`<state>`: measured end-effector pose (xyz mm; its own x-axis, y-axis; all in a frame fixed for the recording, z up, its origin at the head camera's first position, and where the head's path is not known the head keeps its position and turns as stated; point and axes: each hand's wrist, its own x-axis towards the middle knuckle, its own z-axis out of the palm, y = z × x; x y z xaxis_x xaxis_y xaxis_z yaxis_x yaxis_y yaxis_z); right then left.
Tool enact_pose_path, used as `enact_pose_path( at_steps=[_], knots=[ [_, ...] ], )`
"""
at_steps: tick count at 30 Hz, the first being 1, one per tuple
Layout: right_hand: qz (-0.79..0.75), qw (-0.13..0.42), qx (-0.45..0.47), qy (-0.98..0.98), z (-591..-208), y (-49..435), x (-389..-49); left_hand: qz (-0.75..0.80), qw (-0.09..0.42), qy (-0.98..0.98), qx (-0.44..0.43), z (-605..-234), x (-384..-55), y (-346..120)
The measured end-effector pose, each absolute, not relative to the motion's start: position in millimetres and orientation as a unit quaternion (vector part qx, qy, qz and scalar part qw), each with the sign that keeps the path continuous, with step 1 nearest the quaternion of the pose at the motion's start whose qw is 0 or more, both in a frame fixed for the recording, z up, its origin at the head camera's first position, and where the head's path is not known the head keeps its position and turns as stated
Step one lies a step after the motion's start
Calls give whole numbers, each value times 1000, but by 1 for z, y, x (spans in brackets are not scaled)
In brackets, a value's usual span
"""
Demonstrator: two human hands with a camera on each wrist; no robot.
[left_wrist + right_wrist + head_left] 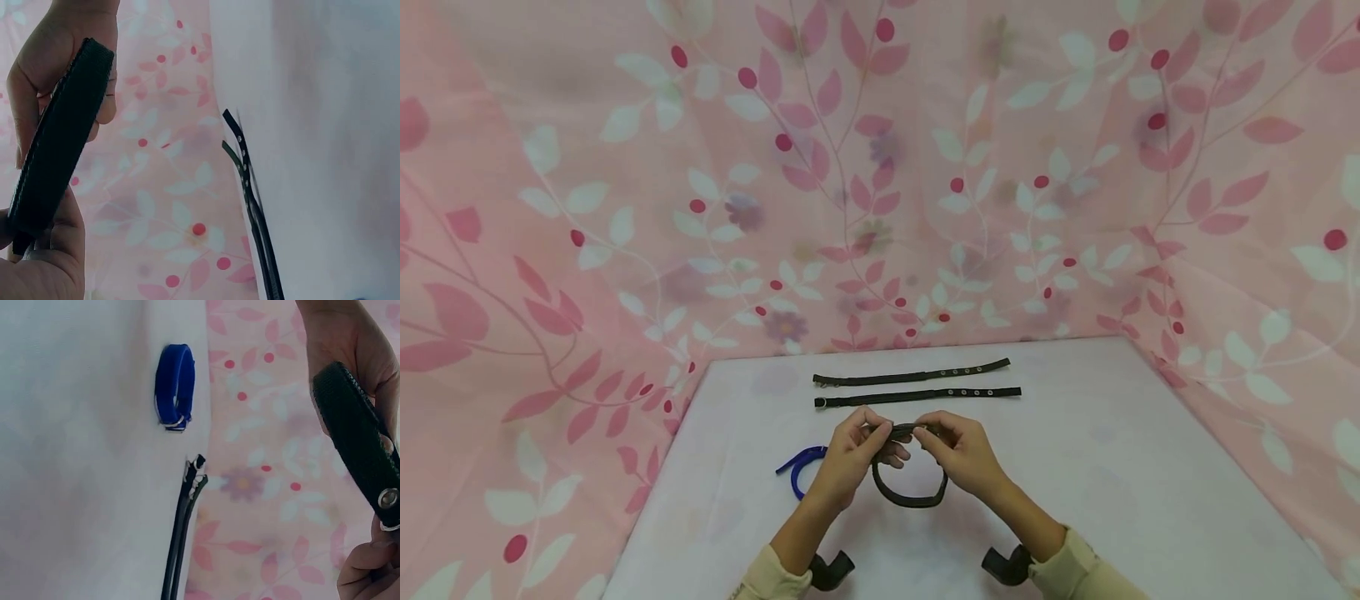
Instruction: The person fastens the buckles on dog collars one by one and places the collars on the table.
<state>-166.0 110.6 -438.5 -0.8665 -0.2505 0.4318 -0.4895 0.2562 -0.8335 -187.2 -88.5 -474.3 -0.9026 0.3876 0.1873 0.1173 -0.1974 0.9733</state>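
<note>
A dark green-black collar (912, 502), bent into a loop, hangs between my two hands above the table. My left hand (848, 457) pinches its upper part between thumb and fingers. My right hand (964, 454) grips the same upper part a short way to the right. In the right wrist view a metal eyelet and a bit of ring show on the collar (356, 434), close to the right fingers. The left wrist view shows the broad outer face of the band (59, 140). The ends between my fingers are partly hidden.
Two dark collars, one (880, 380) behind the other (887, 398), lie stretched out beyond my hands, eyelet ends to the right. A blue looped collar (805, 456) sits left, partly behind my left forearm. Patterned pink cloth (910, 208) surrounds the white table (1120, 467).
</note>
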Motion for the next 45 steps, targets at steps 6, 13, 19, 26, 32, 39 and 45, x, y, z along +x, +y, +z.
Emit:
enact_pose_path(
  at_steps=[6,13,19,26,32,39,45],
  knots=[
    [575,103,216,-783,-452,112,-171,732,115,655,151,-478,-184,-92],
    [573,83,198,-791,-484,118,-190,625,105,757,161,-479,-186,-100],
    [550,-44,249,-796,-487,130,-185,682,46,726,76,-482,-188,-103],
    [478,-20,302,-824,-493,127,-182,648,-19,758,74,-490,-197,-103],
    [484,-24,276,-830,-503,128,-192,592,66,791,138,-500,-208,-116],
    [458,-60,288,-839,-519,137,-210,449,148,838,271,-497,-223,-135],
    [458,-83,260,-846,-533,134,-220,383,140,874,264,-508,-240,-135]
  ],
)
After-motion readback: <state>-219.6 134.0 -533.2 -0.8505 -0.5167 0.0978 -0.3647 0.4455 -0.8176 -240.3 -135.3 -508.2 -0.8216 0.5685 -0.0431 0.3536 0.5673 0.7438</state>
